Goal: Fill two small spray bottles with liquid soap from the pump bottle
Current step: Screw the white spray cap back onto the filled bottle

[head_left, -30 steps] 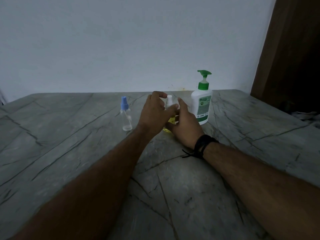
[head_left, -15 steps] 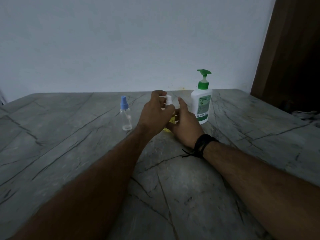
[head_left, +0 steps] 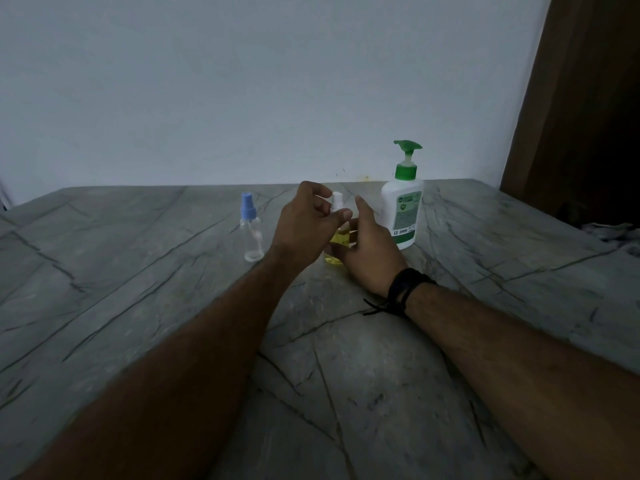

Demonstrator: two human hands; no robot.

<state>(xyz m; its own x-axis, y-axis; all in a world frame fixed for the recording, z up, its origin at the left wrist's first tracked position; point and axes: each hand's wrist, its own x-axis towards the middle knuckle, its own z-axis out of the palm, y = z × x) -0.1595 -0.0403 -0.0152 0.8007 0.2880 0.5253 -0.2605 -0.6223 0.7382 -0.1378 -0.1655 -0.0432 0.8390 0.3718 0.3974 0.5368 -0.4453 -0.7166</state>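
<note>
A small spray bottle (head_left: pixel 336 241) with yellow liquid and a white cap (head_left: pixel 337 199) stands on the table between my hands. My left hand (head_left: pixel 304 225) has its thumb and curled fingers round the cap and neck. My right hand (head_left: pixel 372 252) wraps its fingers round the bottle's lower body, thumb pointing up, and hides much of it. A second small spray bottle (head_left: pixel 251 233), clear with a blue cap, stands upright to the left, apart from both hands. The white pump bottle (head_left: pixel 401 211) with a green pump stands just right of my right hand.
The grey veined stone table (head_left: pixel 173 306) runs back to a pale wall (head_left: pixel 277 81). A dark wooden door or panel (head_left: pixel 588 116) stands at the right, with a crumpled cloth (head_left: pixel 613 233) beyond the table's right edge.
My left hand's fingers have shifted round the white cap, the index finger lifting and the thumb sliding forward. My right hand and both other bottles have stayed in place.
</note>
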